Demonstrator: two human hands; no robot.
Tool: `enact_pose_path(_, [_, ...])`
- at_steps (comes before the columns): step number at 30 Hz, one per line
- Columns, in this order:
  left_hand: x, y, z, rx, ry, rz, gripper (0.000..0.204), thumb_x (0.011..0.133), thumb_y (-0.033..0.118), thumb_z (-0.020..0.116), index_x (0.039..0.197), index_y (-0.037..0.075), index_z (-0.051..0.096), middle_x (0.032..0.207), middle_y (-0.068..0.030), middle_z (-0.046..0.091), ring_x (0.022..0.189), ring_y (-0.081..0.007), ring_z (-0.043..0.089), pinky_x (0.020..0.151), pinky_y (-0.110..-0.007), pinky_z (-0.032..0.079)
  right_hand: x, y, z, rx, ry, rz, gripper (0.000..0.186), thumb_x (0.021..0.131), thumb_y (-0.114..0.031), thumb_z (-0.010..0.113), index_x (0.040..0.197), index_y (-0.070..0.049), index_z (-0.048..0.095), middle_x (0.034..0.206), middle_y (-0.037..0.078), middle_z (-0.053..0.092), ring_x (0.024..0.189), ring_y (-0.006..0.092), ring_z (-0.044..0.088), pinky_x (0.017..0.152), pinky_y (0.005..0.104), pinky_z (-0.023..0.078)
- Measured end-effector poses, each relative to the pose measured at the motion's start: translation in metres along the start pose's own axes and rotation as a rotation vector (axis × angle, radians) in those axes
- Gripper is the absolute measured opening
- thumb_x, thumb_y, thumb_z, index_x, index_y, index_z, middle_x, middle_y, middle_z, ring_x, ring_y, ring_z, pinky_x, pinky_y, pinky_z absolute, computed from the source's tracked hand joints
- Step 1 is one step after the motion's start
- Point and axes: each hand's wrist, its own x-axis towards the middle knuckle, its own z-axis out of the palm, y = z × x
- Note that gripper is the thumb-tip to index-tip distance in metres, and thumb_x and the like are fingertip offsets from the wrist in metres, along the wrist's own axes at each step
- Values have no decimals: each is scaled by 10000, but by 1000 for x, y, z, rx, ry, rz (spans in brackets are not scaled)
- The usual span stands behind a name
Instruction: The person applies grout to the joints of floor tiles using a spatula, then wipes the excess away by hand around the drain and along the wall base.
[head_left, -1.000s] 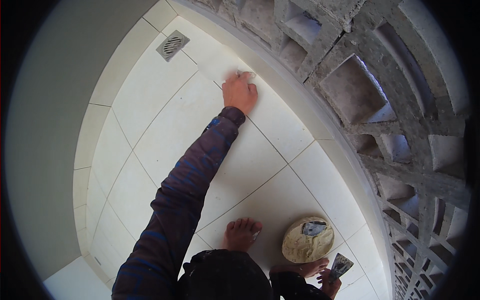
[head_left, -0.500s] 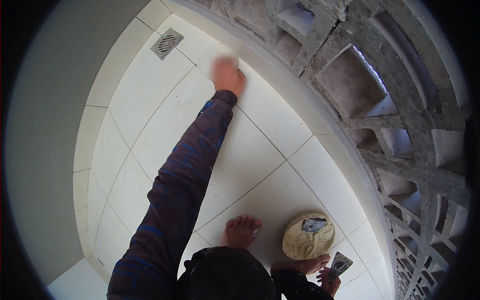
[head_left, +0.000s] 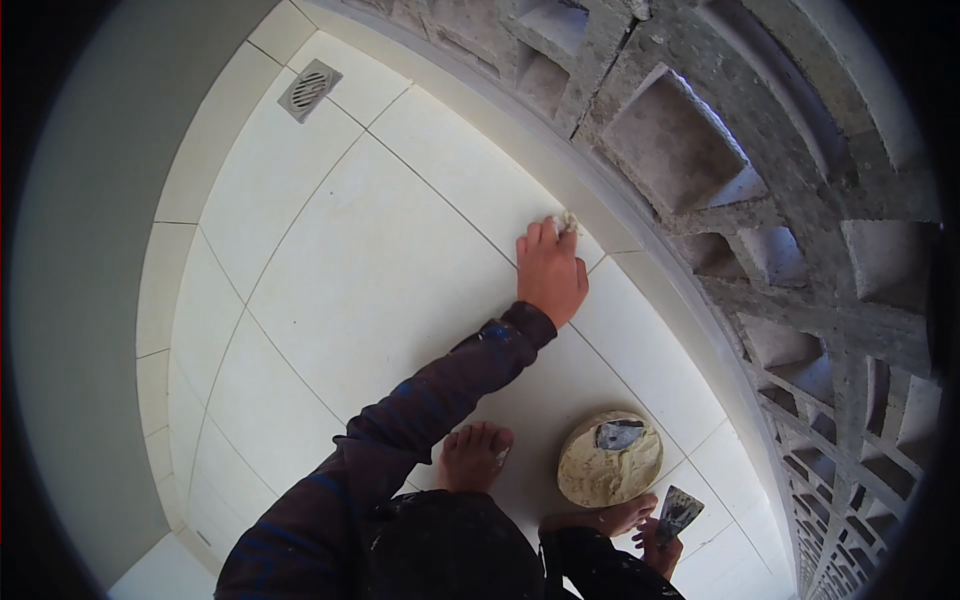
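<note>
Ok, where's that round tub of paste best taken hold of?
Hold the tub by its rim, probably from the far left: it's round with no handle in view, paste fills its middle, and the right foot and the right hand holding a putty knife are on its near side.

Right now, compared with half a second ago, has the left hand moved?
Yes; the left hand has moved away from the floor drain, toward the left foot.

One bowl [head_left: 565,476], one drain [head_left: 310,90], two hands [head_left: 552,275] [head_left: 662,550]

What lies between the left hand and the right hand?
In the head view: tile floor, the tub of cream paste, then the right foot's toes.
</note>
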Motion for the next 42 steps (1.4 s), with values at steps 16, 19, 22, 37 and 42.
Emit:
enact_pose_path(16, [26,-51,-24,-335,209,-217,329,851,30,565,1173,-33,595,1053,-206,621,966,-353,587,851,-452,482,-11,24,-25,12,13,-13,249,997,-150,663,1158,39,683,900,146,729,700,211,703,584,312,555])
enact_pose_path(19, [53,-84,-43,-603,175,-452,326,922,60,553,1228,-43,597,1006,-136,637,871,-241,626,765,-364,502,-17,28,-25,47,10,-27,258,994,-164,669,1162,32,681,894,142,727,694,215,706,584,314,556])
enact_pose_path(22, [63,-91,-61,-705,78,-500,366,976,97,541,1311,-46,570,964,-59,632,809,-142,623,704,-290,493,-20,22,-25,-10,16,-88,245,997,-164,660,1144,30,690,891,140,736,694,214,710,578,317,555])
enact_pose_path(37, [165,-223,-145,-1197,259,-709,256,961,82,478,1201,46,558,912,8,570,775,-107,571,654,-272,485,-51,-48,57,-149,-20,4,281,1032,-213,621,1195,4,693,968,103,747,827,188,706,688,314,562])
enact_pose_path(42, [196,-256,-131,-1216,269,-681,154,963,64,458,1084,68,552,842,2,529,712,-109,540,614,-277,482,-42,-57,63,-148,-40,9,309,1034,-232,620,1230,-2,688,976,96,748,822,186,703,695,325,563])
